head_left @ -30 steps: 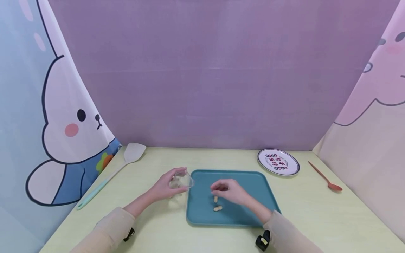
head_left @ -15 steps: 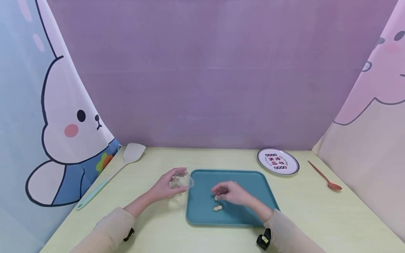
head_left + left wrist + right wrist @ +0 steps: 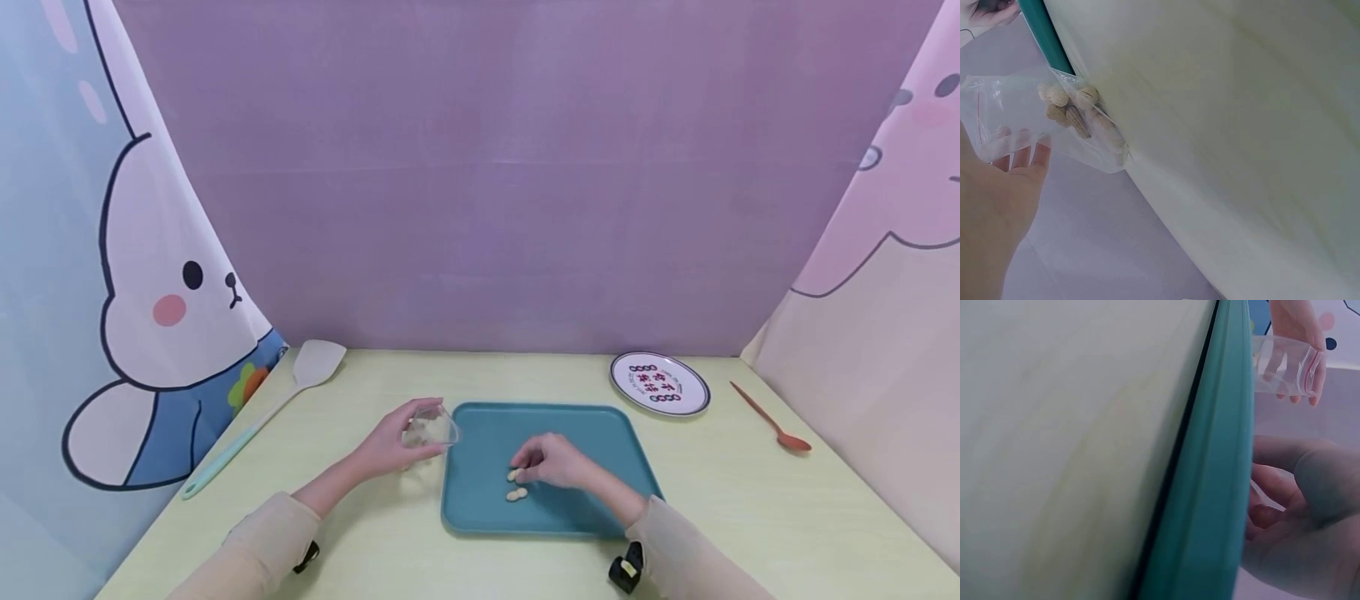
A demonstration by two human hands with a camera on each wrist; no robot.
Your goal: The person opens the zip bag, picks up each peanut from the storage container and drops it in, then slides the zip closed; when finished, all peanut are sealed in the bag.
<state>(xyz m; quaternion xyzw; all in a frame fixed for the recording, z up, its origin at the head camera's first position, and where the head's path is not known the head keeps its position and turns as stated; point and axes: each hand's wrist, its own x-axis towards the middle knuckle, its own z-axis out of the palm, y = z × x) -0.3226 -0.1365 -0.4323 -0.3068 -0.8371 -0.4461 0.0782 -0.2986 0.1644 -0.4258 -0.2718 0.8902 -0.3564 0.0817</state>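
Note:
My left hand [image 3: 392,438] holds a clear zip bag [image 3: 435,426] by its mouth, left of the teal tray [image 3: 480,429]. In the left wrist view, several unshelled peanuts [image 3: 1077,114] lie in the bottom of the bag. Over the tray, my right hand [image 3: 553,461] has thumb and fingertips at one peanut [image 3: 512,476], seemingly pinching it. Just nearer to me, another peanut [image 3: 517,495] lies on the tray. In the right wrist view, the tray's rim [image 3: 1216,450] hides the right fingertips.
A white spatula [image 3: 318,363] with a mint handle lies at the back left. Behind the tray, to the right, is a white plate [image 3: 660,384] with red print. A reddish-brown spoon [image 3: 792,442] lies further right. A purple backdrop [image 3: 480,208] closes off the table's far edge.
My right hand has shifted slightly right and down, bringing its fingertips to the farther peanut, which has turned a little. The left hand and the bag have stayed put.

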